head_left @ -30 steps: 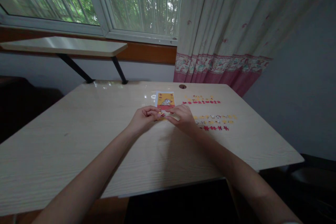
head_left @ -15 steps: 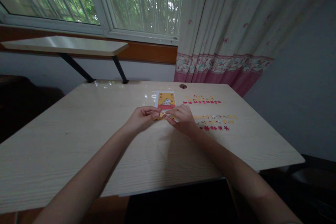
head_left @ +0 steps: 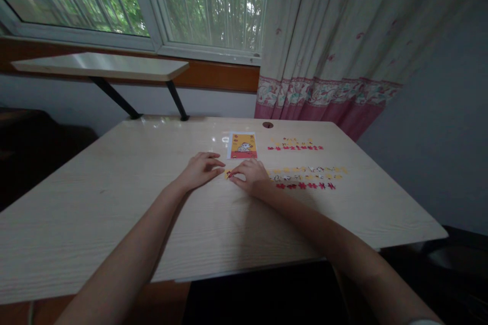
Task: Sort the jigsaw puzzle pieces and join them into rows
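My right hand (head_left: 250,176) is closed in a pinch on a small yellow and red puzzle piece (head_left: 229,174) at the middle of the table. Its fingertips hide part of the piece. Just left of it, my left hand (head_left: 201,170) rests on the table, thumb and fingers apart, with nothing visible in them. Behind the hands lies a picture card (head_left: 244,145) showing a white animal on orange and red. To the right, loose yellow and white puzzle pieces (head_left: 316,169) lie in rows, with a row of red puzzle pieces (head_left: 305,186) nearer me.
Farther back on the right are more red puzzle pieces (head_left: 295,148) with yellow ones behind them. A raised shelf (head_left: 102,67) on dark legs stands at the table's back left. A round cable hole (head_left: 268,125) sits near the rear edge, before the curtain (head_left: 324,61).
My left hand has drawn slightly back and its fingers have parted from the pieces. My right hand has moved a little left and down, still pinching at the piece.
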The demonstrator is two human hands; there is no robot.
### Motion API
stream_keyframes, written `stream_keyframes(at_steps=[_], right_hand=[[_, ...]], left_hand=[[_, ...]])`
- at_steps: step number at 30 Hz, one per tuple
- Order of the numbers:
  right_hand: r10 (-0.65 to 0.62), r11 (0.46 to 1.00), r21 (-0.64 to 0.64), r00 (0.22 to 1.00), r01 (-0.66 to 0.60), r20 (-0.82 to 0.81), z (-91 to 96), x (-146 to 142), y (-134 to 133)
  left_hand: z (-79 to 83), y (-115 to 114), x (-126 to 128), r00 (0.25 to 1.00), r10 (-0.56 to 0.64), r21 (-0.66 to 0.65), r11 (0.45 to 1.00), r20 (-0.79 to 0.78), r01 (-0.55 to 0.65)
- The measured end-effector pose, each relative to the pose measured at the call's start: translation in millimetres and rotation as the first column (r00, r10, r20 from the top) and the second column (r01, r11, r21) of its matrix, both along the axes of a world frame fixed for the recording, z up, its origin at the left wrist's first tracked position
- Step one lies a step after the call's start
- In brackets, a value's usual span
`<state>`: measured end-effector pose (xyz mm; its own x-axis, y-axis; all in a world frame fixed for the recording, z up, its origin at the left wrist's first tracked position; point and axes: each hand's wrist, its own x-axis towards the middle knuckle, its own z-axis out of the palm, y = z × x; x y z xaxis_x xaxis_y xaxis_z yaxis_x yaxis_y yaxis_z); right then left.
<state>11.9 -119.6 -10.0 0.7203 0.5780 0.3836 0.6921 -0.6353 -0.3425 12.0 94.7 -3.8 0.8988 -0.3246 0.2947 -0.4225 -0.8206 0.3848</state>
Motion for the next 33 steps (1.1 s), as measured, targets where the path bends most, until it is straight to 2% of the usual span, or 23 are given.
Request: stream_keyframes(at_steps=[8,15,21,33], right_hand=[[-0.027,1.000,0.005,0.999,0.027,0.034,-1.0,-1.2,1.2],[-0.030,0.999,0.020,0.998,0.029,0.063,-4.7,-0.6,2.7],[-0.041,0.999,0.005,0.998,0.040,0.055,-5.2,0.3,3.0],[-0.002,1.000,-0.020,0.998,0.003,0.067,-7.7,2.6,3.5]], left_hand=[[1.1,-0.2,-0.2,1.000,0.015,0.014,1.000,0.004,-0.015],[1.5,0.9,-0.4,0.999,-0.043,0.013,0.999,-0.008,0.044],[1.0,1.3,-0.1,0.999,-0.039,-0.008,0.999,-0.015,0.038],[-1.4,2.4,0.9,0.999,-0.050,0.000,0.999,-0.021,0.050]])
